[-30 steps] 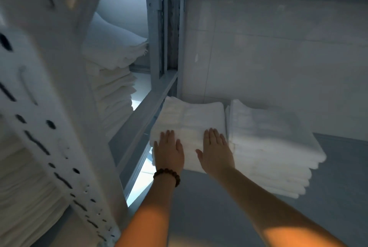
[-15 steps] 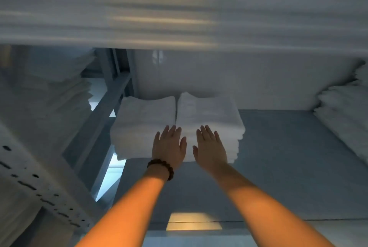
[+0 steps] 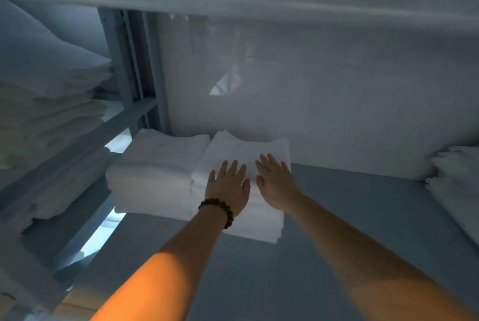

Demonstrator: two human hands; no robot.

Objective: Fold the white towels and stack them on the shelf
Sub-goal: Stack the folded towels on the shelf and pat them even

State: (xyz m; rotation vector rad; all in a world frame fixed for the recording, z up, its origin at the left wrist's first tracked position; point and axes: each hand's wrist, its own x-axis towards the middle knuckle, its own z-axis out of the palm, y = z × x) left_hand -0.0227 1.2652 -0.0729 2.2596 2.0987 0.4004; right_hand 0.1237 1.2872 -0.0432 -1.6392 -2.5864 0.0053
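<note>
The white towel stack (image 3: 246, 149) sits on the grey shelf (image 3: 337, 217) under both hands, neatly folded, its layered edges aligned. The left hand (image 3: 228, 186) and right hand (image 3: 276, 181) rest flat on top, fingers straight, gripping nothing. A second stack (image 3: 155, 165) touches it, just left of the left hand.

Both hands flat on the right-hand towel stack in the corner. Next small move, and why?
Probably lift both hands straight off. The left hand and right hand lie flat on the stack, holding nothing, and it looks squared, close beside the neighbouring stack.
</note>
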